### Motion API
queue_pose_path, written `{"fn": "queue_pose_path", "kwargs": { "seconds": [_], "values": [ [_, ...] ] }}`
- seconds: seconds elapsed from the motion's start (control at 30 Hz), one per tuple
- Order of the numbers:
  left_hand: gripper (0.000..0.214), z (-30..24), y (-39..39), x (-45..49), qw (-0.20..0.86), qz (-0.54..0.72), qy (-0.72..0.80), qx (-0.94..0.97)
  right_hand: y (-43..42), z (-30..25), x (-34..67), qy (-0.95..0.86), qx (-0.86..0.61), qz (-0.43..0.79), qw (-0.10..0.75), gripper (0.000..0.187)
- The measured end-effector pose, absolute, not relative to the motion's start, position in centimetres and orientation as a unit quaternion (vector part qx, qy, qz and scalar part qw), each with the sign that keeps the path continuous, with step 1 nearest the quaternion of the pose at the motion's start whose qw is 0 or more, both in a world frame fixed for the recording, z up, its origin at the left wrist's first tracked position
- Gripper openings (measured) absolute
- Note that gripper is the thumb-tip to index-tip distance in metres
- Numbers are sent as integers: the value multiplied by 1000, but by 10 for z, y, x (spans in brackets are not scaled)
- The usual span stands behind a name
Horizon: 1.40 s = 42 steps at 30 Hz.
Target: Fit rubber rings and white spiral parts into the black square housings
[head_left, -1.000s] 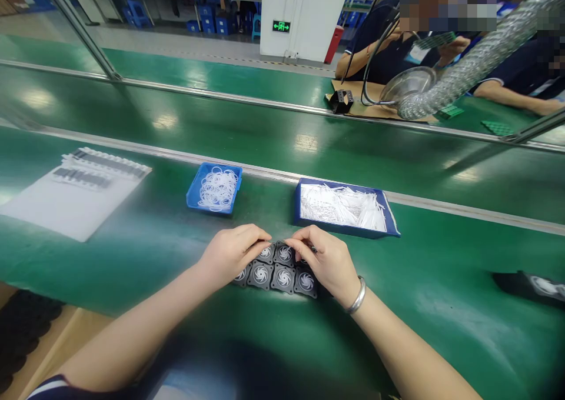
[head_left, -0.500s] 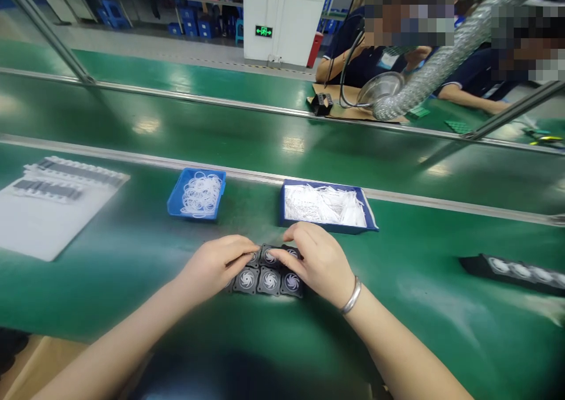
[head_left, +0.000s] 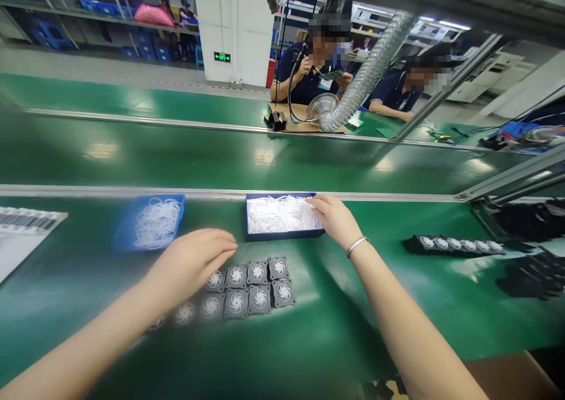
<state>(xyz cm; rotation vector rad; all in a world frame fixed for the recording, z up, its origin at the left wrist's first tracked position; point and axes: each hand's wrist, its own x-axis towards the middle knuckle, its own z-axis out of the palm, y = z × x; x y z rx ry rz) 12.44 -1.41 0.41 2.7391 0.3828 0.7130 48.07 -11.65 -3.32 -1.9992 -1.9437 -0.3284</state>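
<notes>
My right hand (head_left: 335, 217) reaches to the right end of a blue box (head_left: 286, 236) filled with thin white strips (head_left: 282, 213). Its fingertips are pinched at the strips; how many are between them cannot be made out. Over the left part of a double row of small black fans (head_left: 259, 299) with white swirl-patterned faces hovers my left hand (head_left: 194, 259). The fingers are stretched forward with the thumb below them, and nothing shows in them. The left hand and forearm partly cover the fans at that end.
A blue tray of white rings (head_left: 155, 223) stands left of the box. A white board (head_left: 22, 235) lies at the far left. Another row of fans (head_left: 459, 244) sits at the right. Beyond the metal rail, two people work near a silver duct (head_left: 366, 73).
My right hand has left the fans and moved to the strip box. The left hand has lifted off the fans, uncovering more of them. The view has tilted up and turned right.
</notes>
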Motion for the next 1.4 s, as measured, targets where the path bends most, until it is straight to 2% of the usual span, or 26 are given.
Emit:
{"fn": "queue_pose_path", "kwargs": {
  "seconds": [0.17,0.37,0.53,0.77,0.97,1.13,1.4],
  "values": [
    [20,12,8,223,64,143,70,985,-100,-39,482,-753,-641,-128,78,23],
    [16,-14,22,321,11,104,47,993,-107,-36,486,-787,-597,-155,29,21],
    [15,-27,25,349,-19,86,24,996,-110,-34,489,-809,-565,-159,12,26],
    [17,-28,30,343,-24,83,-2,996,-105,-33,496,-834,-532,-146,8,26],
    [17,-25,30,338,13,94,1,995,-107,-35,501,-824,-546,-144,58,30],
    [12,-14,31,332,89,132,19,987,-105,-27,507,-783,-595,-155,92,28],
    [7,17,33,267,249,252,88,931,-90,-21,504,-819,-561,-116,-24,21]
  ]
}}
